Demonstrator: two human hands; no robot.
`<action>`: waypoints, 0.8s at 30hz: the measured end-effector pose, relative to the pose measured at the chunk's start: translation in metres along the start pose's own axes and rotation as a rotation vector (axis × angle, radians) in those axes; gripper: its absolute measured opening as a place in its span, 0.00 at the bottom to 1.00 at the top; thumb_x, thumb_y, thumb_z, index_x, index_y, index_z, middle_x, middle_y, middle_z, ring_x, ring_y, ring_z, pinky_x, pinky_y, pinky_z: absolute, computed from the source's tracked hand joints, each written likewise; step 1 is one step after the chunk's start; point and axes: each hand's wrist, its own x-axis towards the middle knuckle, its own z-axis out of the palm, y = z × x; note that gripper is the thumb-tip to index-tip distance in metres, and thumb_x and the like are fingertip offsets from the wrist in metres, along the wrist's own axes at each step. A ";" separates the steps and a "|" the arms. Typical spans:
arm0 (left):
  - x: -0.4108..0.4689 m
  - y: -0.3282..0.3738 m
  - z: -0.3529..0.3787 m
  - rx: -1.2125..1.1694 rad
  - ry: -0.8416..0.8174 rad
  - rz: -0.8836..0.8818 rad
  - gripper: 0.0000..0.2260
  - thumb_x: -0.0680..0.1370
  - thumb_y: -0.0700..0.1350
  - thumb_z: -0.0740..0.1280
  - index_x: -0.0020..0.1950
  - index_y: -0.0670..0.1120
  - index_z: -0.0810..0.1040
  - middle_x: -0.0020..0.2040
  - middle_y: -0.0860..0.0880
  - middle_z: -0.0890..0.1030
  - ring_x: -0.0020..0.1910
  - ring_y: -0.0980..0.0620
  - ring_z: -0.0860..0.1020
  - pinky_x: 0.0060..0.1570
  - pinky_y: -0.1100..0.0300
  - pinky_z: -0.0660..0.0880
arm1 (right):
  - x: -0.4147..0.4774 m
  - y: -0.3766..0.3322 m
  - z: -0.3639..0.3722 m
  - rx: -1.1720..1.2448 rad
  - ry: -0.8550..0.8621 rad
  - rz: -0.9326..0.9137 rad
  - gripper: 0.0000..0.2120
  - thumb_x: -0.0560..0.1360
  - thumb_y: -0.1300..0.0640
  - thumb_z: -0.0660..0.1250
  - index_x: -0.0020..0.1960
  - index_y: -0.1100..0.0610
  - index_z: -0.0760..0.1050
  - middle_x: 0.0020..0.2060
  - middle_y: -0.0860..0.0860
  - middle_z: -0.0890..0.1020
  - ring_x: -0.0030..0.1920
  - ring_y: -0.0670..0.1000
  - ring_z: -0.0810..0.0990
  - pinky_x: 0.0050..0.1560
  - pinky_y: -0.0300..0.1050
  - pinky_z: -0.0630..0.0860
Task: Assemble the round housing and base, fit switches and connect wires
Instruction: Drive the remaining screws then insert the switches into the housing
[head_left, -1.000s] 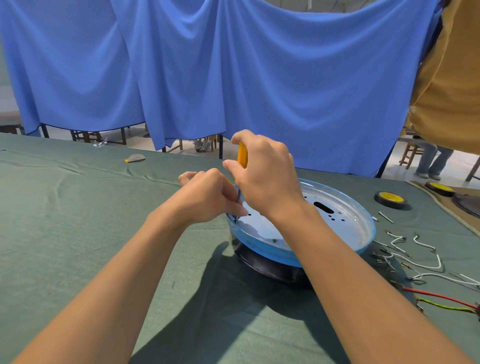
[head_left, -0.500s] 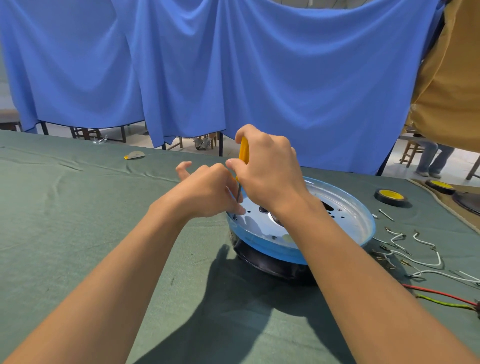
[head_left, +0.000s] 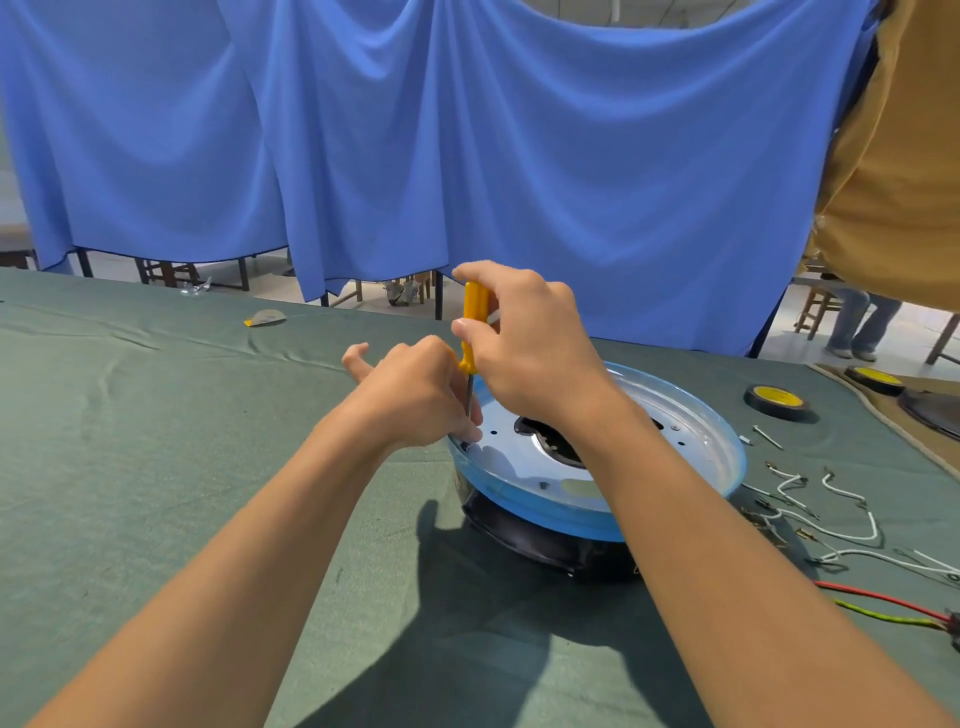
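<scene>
A round metal housing (head_left: 691, 457) wrapped in blue film sits upside down on a black base (head_left: 545, 540) on the green table cloth. My right hand (head_left: 524, 343) grips the yellow handle of a screwdriver (head_left: 474, 322), held upright with its tip at the housing's left rim. My left hand (head_left: 415, 395) is curled round the shaft near the tip, fingertips at the rim. The screw under the tip is hidden. White wires (head_left: 831, 514) with metal terminals lie to the right of the housing, with a red wire (head_left: 878, 597) and a green wire (head_left: 883, 616) nearer.
A roll of black tape with a yellow core (head_left: 777, 401) lies at the back right, a second roll (head_left: 875, 379) beyond it. Loose screws (head_left: 766, 435) lie by the housing. A small yellow-grey item (head_left: 265, 318) lies at the far left. Blue curtains hang behind the table.
The screwdriver handle now shows more fully above my right hand, which has shifted its grip on it. My left hand stays at the shaft, and the housing's dark centre opening has come into sight.
</scene>
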 end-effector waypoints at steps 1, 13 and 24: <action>0.000 -0.001 -0.001 -0.025 -0.009 0.004 0.07 0.68 0.51 0.77 0.34 0.54 0.81 0.38 0.59 0.83 0.52 0.54 0.76 0.67 0.44 0.51 | 0.000 0.002 0.002 -0.033 0.046 0.003 0.17 0.77 0.55 0.68 0.65 0.53 0.74 0.50 0.53 0.81 0.54 0.57 0.77 0.55 0.51 0.74; -0.005 -0.012 -0.016 -0.175 -0.095 0.096 0.04 0.73 0.52 0.75 0.37 0.58 0.85 0.30 0.68 0.79 0.41 0.63 0.73 0.61 0.49 0.65 | 0.003 0.001 0.003 0.129 0.021 -0.008 0.17 0.77 0.58 0.66 0.65 0.57 0.75 0.50 0.55 0.83 0.54 0.58 0.78 0.58 0.54 0.73; -0.003 -0.014 -0.011 -0.181 -0.015 0.072 0.04 0.71 0.54 0.75 0.38 0.56 0.87 0.33 0.57 0.82 0.36 0.61 0.71 0.53 0.55 0.61 | 0.000 0.000 0.008 0.143 0.093 -0.003 0.10 0.76 0.51 0.69 0.52 0.56 0.76 0.45 0.52 0.81 0.47 0.54 0.79 0.52 0.51 0.75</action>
